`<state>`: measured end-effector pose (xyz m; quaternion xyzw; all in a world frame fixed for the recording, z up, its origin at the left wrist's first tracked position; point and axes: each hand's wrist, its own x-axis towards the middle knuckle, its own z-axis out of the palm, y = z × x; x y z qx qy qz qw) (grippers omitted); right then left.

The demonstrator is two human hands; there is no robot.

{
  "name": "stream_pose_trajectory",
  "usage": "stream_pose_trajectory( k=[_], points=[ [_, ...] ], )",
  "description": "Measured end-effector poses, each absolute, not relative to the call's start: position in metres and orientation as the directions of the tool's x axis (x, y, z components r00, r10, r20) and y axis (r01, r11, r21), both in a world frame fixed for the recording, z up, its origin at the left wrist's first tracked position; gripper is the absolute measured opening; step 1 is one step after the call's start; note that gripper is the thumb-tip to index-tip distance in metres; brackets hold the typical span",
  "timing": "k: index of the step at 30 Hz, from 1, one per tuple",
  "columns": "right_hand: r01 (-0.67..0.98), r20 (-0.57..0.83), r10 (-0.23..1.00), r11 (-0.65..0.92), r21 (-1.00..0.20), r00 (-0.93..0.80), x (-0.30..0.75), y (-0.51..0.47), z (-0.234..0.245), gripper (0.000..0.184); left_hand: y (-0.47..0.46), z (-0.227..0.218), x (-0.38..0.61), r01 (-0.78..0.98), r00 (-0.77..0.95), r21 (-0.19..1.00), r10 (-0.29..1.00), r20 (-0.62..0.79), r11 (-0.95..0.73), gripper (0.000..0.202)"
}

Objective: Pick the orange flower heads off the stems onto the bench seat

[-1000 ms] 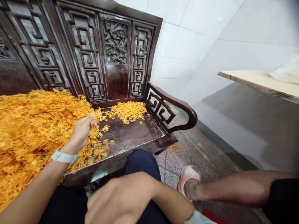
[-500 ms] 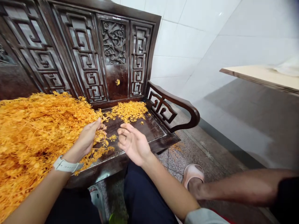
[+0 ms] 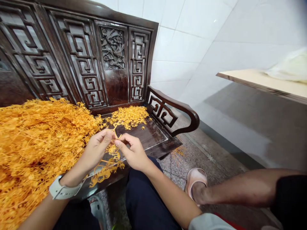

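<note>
My left hand (image 3: 96,149) and my right hand (image 3: 132,151) meet over the front of a dark carved wooden bench (image 3: 153,136). Both pinch the same orange plastic sprig (image 3: 112,150), whose thin stems hang down below my fingers. A big heap of the same orange sprigs (image 3: 35,140) covers the bench seat at the left, right beside my left hand. A smaller pile of loose orange bits (image 3: 129,115) lies at the back of the seat near the carved backrest. A white watch (image 3: 61,191) is on my left wrist.
The bench armrest (image 3: 175,113) curves out to the right. Another person's bare leg (image 3: 240,190) and pink slipper (image 3: 195,180) rest on the speckled floor at the lower right. A pale board (image 3: 263,81) juts out from the tiled wall at the right.
My left hand pulled a sprig out of the heap towards me. My right hand came up from my lap, opened over the seat, then closed on the same sprig.
</note>
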<state>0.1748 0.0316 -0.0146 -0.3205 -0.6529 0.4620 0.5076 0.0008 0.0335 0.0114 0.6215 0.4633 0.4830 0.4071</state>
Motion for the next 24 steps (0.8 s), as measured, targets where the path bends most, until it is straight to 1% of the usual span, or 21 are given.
stream_pose_trajectory(
  k=[2, 5, 8, 11, 13, 15, 17, 19, 21, 22, 24],
  points=[
    [-0.065, 0.359, 0.904, 0.354, -0.933, -0.230, 0.175, 0.032, -0.018, 0.035, 0.034, 0.013, -0.003, 0.224, 0.143, 0.942, 0.965, 0.222, -0.250, 0.039],
    [-0.117, 0.308, 0.917, 0.287, -0.951, -0.253, 0.176, 0.035, -0.021, 0.032, 0.036, 0.014, -0.007, 0.258, 0.076, 0.929, 0.964, 0.255, -0.266, 0.028],
    [-0.125, 0.273, 0.903, 0.245, -0.962, -0.331, 0.178, 0.035, -0.020, 0.029, 0.038, 0.014, -0.007, 0.191, -0.048, 0.948, 0.962, 0.268, -0.254, 0.024],
    [-0.109, 0.301, 0.895, 0.280, -0.954, -0.328, 0.180, 0.034, -0.019, 0.025, 0.039, 0.014, -0.002, 0.079, -0.078, 0.970, 0.968, 0.237, -0.231, 0.023],
    [-0.096, 0.286, 0.899, 0.270, -0.958, -0.332, 0.181, 0.032, -0.018, 0.023, 0.040, 0.015, 0.004, 0.039, -0.122, 0.973, 0.965, 0.232, -0.229, 0.023],
    [-0.101, 0.271, 0.897, 0.251, -0.963, -0.348, 0.180, 0.031, -0.018, 0.023, 0.041, 0.018, 0.010, 0.026, -0.196, 0.963, 0.943, 0.269, -0.269, 0.021],
    [-0.156, 0.277, 0.896, 0.236, -0.959, -0.348, 0.179, 0.031, -0.018, 0.021, 0.042, 0.021, 0.013, 0.016, -0.249, 0.946, 0.915, 0.317, -0.323, 0.018],
    [-0.236, 0.288, 0.908, 0.221, -0.946, -0.303, 0.178, 0.032, -0.019, 0.022, 0.044, 0.025, 0.016, -0.006, -0.269, 0.947, 0.913, 0.307, -0.321, 0.015],
    [-0.307, 0.290, 0.929, 0.214, -0.927, -0.228, 0.178, 0.033, -0.020, 0.026, 0.047, 0.026, 0.017, -0.015, -0.271, 0.957, 0.923, 0.274, -0.289, 0.015],
    [-0.328, 0.295, 0.938, 0.226, -0.917, -0.180, 0.178, 0.033, -0.019, 0.028, 0.050, 0.025, 0.018, -0.006, -0.275, 0.956, 0.920, 0.279, -0.292, 0.015],
    [-0.290, 0.337, 0.937, 0.300, -0.909, -0.089, 0.178, 0.029, -0.017, 0.024, 0.061, 0.020, 0.019, 0.009, -0.286, 0.946, 0.905, 0.314, -0.325, 0.016]
  ],
)
